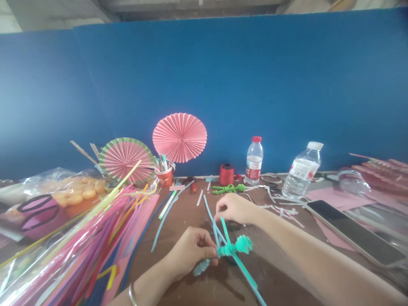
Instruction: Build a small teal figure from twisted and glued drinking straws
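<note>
Our left hand (pixel 192 250) pinches the turquoise figure (pixel 228 249), which might unwind if our right hand (pixel 234 208), just beyond it, grip unclear, tugs.

Turquoise pipe-cleaner figure (pixel 228 250), green-rimmed pink fan (pixel 123 158), plain blue partition (pixel 223 72)

Blue partition (pixel 223 76) behind tabletop (pixel 204 293). Along far edge, left to right: green-rimmed pink paper fan (pixel 126 159), orange cup (pixel 165 178) with markers (pixel 164 162) upright in it, plain pink fan (pixel 180 137) raised behind cup, red spool (pixel 226 174), red-capped bottle (pixel 254 163), white-capped bottle (pixel 301 174), both part-filled. Far left corner: clear bag (pixel 83 187) of yellowish pieces; purple item (pixel 41 216) nearer left edge, unclear what. Right edge side: phone (pixel 353 231), screen dark, pink sheets (pixel 330 197) around it. White paper strips (pixel 288 215) scattered between phone and bottles.
</note>
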Demonstrator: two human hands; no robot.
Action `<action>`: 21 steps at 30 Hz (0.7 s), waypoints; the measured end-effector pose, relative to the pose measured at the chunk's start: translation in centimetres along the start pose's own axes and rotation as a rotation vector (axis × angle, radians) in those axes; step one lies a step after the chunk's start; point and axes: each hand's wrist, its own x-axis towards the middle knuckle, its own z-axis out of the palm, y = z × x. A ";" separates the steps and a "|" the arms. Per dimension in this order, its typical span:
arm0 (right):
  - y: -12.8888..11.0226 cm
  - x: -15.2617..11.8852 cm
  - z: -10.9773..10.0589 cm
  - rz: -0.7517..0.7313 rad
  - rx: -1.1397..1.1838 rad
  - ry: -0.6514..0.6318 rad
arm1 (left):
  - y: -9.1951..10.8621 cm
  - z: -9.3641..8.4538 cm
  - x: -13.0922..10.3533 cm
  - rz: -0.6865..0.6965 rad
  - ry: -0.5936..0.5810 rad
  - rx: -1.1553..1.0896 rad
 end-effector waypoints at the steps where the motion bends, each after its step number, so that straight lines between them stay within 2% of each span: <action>1: -0.8 0.3 -0.4 -0.011 -0.012 0.008 | 0.0 0.0 0.0 -0.004 0.049 0.048; 3: -2.7 0.6 -1.2 -0.039 -0.049 0.039 | 0.1 0.0 0.1 0.027 0.145 0.106; 6: -5.7 0.0 -1.7 -0.151 -0.324 0.107 | 0.4 -0.1 0.2 0.090 0.222 0.143; 10: -8.0 -2.0 -0.5 -0.412 -0.673 0.091 | 0.7 0.0 0.1 0.157 0.315 0.116; 12: -7.7 -3.1 0.7 -0.470 -0.708 0.152 | 0.7 0.0 0.1 0.180 0.396 0.044; 14: -6.7 -4.2 1.7 -0.449 -0.694 0.260 | 0.5 -0.1 0.3 0.183 0.445 -0.056; 18: -4.2 -5.8 2.4 -0.284 -0.510 0.453 | 0.1 -0.4 0.6 0.188 0.419 -0.237; 21: -3.2 -6.6 2.4 -0.192 -0.387 0.483 | 0.0 -0.3 0.6 0.189 0.401 -0.313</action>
